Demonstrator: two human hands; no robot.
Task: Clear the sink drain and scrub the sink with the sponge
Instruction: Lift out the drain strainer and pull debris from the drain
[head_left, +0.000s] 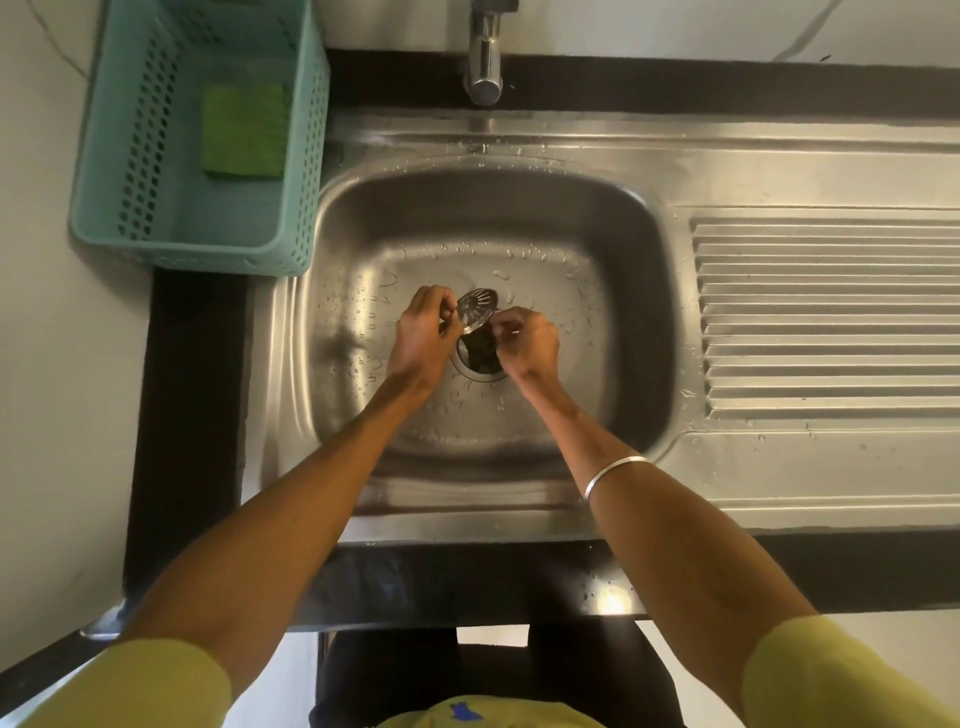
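Note:
A round metal drain strainer (477, 307) is tilted up on edge above the open drain (480, 358) in the middle of the steel sink (623, 322). My left hand (426, 332) pinches the strainer's left rim. My right hand (527, 340) is closed at its right lower edge, fingers curled over the drain; whether it grips the strainer is hard to tell. Dark matter shows inside the drain hole. The green sponge (244, 130) lies in the teal basket (104, 171) at the back left, far from both hands.
The faucet spout (485, 62) hangs over the sink's back rim. A ribbed draining board (826, 312) fills the right side. Water drops speckle the basin floor. A dark counter edge (192, 415) borders the sink on the left and front.

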